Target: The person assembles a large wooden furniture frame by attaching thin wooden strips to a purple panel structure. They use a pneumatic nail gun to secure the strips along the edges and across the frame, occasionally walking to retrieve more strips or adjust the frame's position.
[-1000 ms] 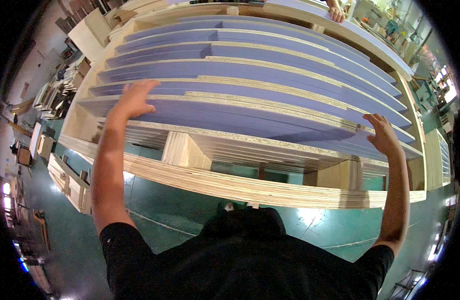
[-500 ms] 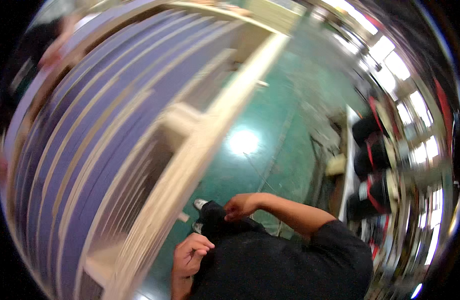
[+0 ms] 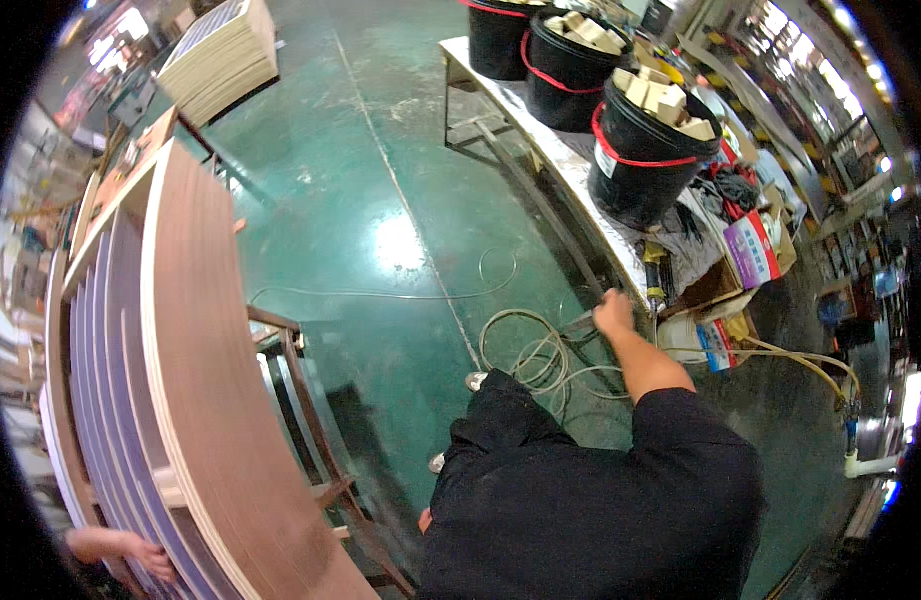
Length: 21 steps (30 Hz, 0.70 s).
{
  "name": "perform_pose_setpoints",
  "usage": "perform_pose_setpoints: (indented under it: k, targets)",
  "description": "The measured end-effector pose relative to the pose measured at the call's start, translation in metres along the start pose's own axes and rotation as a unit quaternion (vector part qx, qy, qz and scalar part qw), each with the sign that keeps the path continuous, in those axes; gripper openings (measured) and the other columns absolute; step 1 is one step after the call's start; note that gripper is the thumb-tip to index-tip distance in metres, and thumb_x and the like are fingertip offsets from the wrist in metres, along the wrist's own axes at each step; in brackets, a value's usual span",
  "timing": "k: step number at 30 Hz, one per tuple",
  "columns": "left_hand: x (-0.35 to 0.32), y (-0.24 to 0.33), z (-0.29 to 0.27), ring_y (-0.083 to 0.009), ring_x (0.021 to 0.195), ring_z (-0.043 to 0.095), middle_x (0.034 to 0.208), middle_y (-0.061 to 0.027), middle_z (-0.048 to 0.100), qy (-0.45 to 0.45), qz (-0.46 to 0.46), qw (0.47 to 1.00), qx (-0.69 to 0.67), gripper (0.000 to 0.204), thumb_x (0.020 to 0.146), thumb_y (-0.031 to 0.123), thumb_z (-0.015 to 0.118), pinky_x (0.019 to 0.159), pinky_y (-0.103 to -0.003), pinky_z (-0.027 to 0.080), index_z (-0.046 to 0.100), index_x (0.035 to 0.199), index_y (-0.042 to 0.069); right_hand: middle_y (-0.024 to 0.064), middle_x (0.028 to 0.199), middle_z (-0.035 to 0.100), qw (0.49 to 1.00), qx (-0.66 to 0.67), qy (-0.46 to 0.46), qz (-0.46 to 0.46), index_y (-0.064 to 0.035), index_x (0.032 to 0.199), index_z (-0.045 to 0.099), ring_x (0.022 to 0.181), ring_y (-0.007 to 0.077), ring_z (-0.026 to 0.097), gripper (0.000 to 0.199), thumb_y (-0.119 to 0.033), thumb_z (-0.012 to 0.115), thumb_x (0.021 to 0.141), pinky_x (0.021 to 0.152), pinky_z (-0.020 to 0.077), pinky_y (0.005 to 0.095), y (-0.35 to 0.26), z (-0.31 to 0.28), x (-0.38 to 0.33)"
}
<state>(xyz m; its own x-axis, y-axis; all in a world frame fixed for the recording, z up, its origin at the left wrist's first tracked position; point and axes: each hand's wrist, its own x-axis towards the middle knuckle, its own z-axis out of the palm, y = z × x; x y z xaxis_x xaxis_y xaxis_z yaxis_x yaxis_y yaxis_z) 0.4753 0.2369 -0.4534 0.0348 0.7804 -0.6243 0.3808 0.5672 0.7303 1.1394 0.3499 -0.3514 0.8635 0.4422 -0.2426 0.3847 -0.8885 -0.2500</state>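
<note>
My right hand (image 3: 612, 313) is stretched out beside the near corner of the long white-topped table (image 3: 570, 150). Its fingers are small and smeared, so their grip is unclear. Closest to it on the tabletop is a dark tool with a yellow band (image 3: 653, 275), apart from the hand. Below the hand, a coiled pale hose (image 3: 530, 345) lies on the green floor. Only a sliver of my left hand (image 3: 425, 520) shows at my side; its fingers are hidden behind my black clothing.
On the table stand black buckets with red handles (image 3: 645, 160), two holding wooden blocks (image 3: 670, 103). To the left, a wooden frame of purple panels (image 3: 220, 370) rests on a metal stand (image 3: 310, 430). Another person's hand (image 3: 145, 555) is at the panels. A panel stack (image 3: 220, 65) stands farther off.
My view has swung right, from the panel frame to the table with buckets. My right arm has reached out from my body toward the table corner. My left hand has dropped mostly out of sight.
</note>
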Motion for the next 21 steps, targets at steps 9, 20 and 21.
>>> perform_pose_setpoints:
  k: [9,20,21]
  targets:
    - [-0.005,0.086,0.046,-0.0176,0.077,0.064,0.093,-0.0044,0.070,0.008,0.012,0.992,0.128,0.020,0.097,0.018,0.064,0.075,-0.036,0.054,0.069,0.107,0.002,0.0310,0.143,0.049,0.981,-0.069,0.019,0.180,0.0044,0.144,0.039,0.133,0.0467,0.048,0.086,-0.046,0.077,0.085,0.110,0.0408,0.0559,0.118,-0.018,0.143]
    - [0.037,0.071,0.085,-0.0209,0.098,0.067,0.101,-0.0079,0.073,-0.015,-0.056,0.994,0.092,0.028,0.094,0.029,0.069,0.086,-0.038,0.053,0.070,0.107,0.005,0.0190,0.113,0.069,0.982,-0.176,-0.058,0.046,0.0053,0.111,0.065,0.097,0.0364,0.067,0.044,-0.034,0.069,0.091,0.085,0.0526,0.0534,0.242,0.040,0.268]
    - [0.021,0.055,0.088,-0.0219,0.098,0.067,0.102,-0.0084,0.074,-0.010,-0.062,0.995,0.073,0.027,0.093,0.029,0.068,0.086,-0.038,0.053,0.070,0.107,0.006,0.0215,0.113,0.068,0.983,-0.172,0.022,0.052,0.0088,0.112,0.062,0.094,0.0353,0.064,0.050,-0.035,0.070,0.088,0.081,0.0512,0.0503,0.230,0.043,0.261]
